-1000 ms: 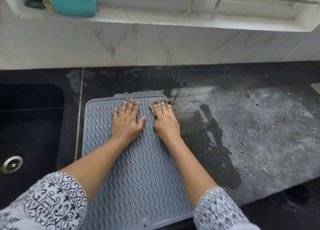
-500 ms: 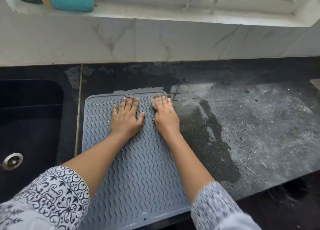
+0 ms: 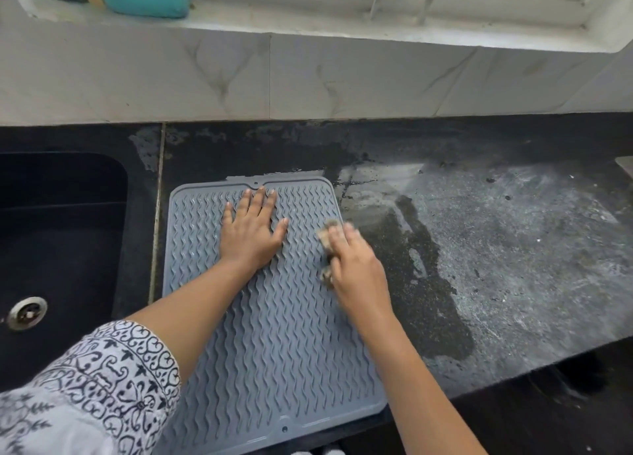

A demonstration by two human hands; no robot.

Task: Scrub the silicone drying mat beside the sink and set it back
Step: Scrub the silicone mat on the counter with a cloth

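Found the mat (image 3: 274,317) lying flat on the dark bench (image 3: 513,266), just beside the sink (image 3: 61,249). Pressed the left hand (image 3: 250,235) flat on its far half, fingers straight and spread. Gripped a pad (image 3: 327,232) in the right hand (image 3: 356,273), fingers curled over it, at the right edge of the mat. Noted a wet patch (image 3: 421,300) on the bench just right of there.

view: head | mount: worn on the person's head, single wide-angle | facing: forward and down | range: near, right above the tabletop (image 3: 513,249) | covers: sink (image 3: 61,249) at left, mat (image 3: 281,334) at centre, wall (image 3: 342,77) at top
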